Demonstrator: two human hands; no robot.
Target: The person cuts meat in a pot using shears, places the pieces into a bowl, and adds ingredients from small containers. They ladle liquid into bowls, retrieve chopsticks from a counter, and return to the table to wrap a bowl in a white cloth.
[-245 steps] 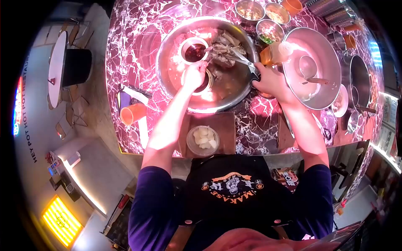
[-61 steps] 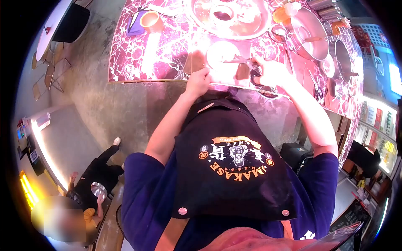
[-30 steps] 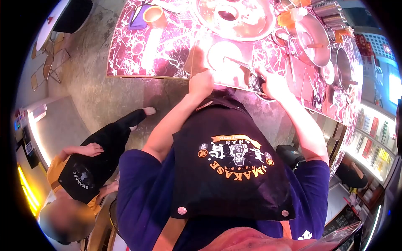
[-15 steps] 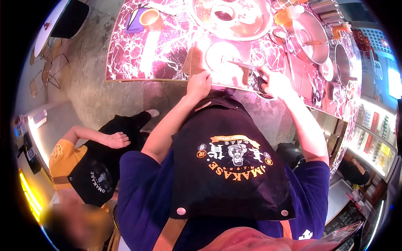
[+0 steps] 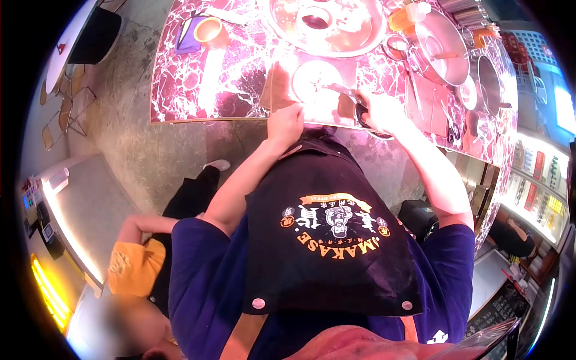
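Small bowl (image 5: 316, 78) on board (image 5: 282, 90), just beyond fingertips of left hand (image 5: 285, 123). Scissors (image 5: 347, 96) in right hand (image 5: 377, 111), blades reaching over bowl's right rim. Big basin (image 5: 354, 42) behind bowl, cup (image 5: 316, 18) inside it. Pan (image 5: 443, 42) beyond right hand, pot (image 5: 489, 84) further right. Mug (image 5: 210, 30) far left of left fingers. Co-worker (image 5: 150, 264) low, left of table (image 5: 198, 90).

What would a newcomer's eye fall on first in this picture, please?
Probably the glowing red marble counter at the top, where the right hand holds scissors over a small round bowl. The left hand rests at the counter's near edge, and a big steel basin sits beyond.
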